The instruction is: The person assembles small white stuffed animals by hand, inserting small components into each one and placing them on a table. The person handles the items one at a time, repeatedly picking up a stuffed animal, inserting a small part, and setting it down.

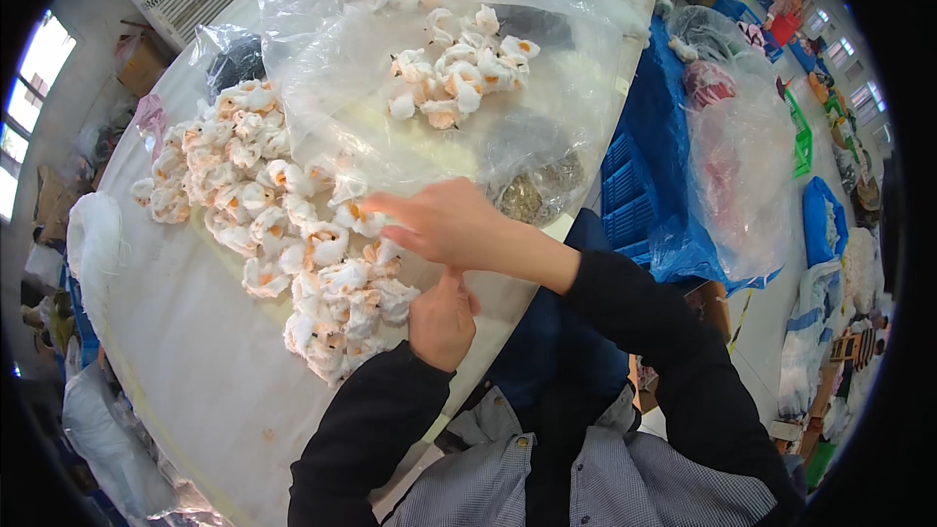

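Observation:
A heap of white fluffy tufts with orange centres, like small cotton or fabric flowers, spreads over the table to the left of my hands. My right hand reaches over the near right edge of the heap. Its fingers are stretched out and apart, the fingertips at a tuft. Below it, my left hand is closed, close beside the tufts and up against the underside of my right hand. Whatever its fingers hold is hidden. A clear plastic bag lies beyond, with a smaller cluster of similar tufts on it.
The pale tabletop curves away at left. Dark greyish clumps show beneath the plastic at right. Beside the table stands a blue crate with blue sheeting and a stuffed clear bag. A white sack hangs at the left edge.

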Motion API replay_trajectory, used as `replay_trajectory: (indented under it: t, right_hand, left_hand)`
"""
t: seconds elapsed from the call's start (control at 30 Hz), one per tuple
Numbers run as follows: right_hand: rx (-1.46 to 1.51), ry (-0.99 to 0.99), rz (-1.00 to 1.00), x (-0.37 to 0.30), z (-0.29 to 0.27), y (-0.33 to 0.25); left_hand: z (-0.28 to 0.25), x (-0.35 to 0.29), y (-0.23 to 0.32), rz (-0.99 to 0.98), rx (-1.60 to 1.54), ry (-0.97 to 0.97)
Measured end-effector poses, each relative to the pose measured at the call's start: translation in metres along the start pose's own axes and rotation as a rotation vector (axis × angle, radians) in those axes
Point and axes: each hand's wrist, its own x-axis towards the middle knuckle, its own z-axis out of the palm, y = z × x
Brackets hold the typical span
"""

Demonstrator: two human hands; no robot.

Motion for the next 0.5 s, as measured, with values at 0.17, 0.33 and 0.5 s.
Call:
replay_trajectory:
  t: [0.17, 0.33, 0.5]
  right_hand:
    - [-0.068, -0.117, 0.096, 0.041, 0.031, 0.010]
    - [0.462, 0.012, 0.325, -0.009, -0.020, 0.011]
    - [1.034, 0.030, 0.602, -0.085, -0.055, 0.026]
  left_hand:
    - [0.005, 0.009, -0.002, 0.140, 0.155, -0.014]
    - [0.002, 0.007, 0.005, 0.058, 0.104, -0.021]
    - [0.006, 0.011, 0.010, -0.192, -0.314, 0.051]
